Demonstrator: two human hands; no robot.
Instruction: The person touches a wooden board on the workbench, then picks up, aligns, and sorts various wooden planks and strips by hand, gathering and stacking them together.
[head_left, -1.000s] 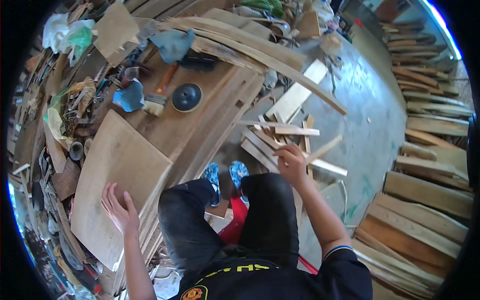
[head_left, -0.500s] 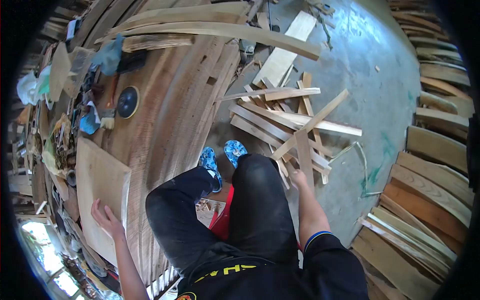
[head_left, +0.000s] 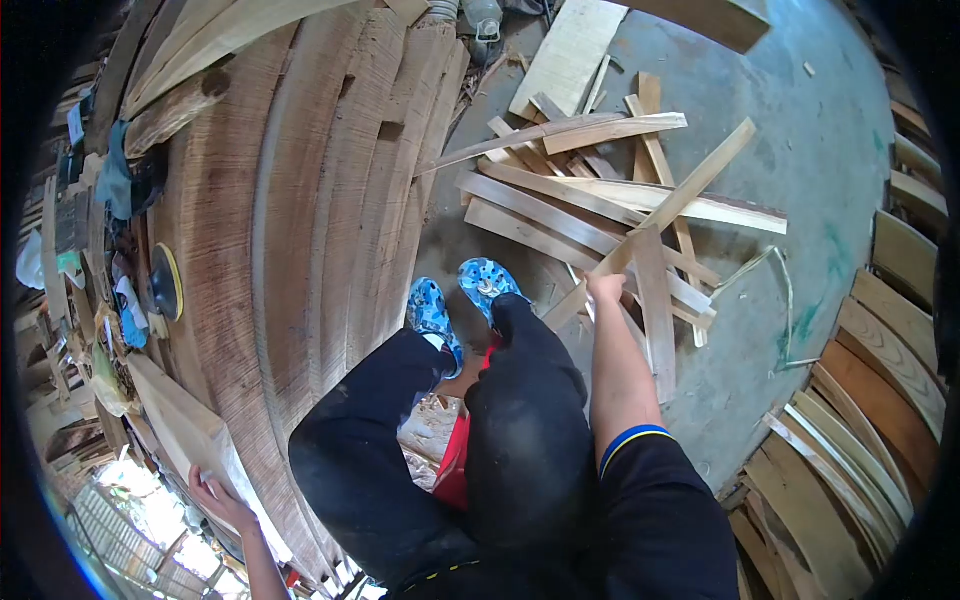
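Long strip [head_left: 693,188]: 1 pale, narrow, straight length of wood, bare surface. Right hand [head_left: 605,289] grips it toward its near end. Runs diagonally across a loose pile of cut wood pieces [head_left: 540,215] on the grey floor, far end past the pile's upper pieces.

Board [head_left: 183,410]: 1 broad, pale slab, squared corner, smooth face. Lies on the brown planks [head_left: 300,200]. Left hand [head_left: 222,502] at its near part, fingers spread; contact unclear.

right hand [head_left: 608,290] | moved onto long wooden strip [head_left: 700,179] | seemingly gripping (fingers [head_left: 598,282] partly hidden)
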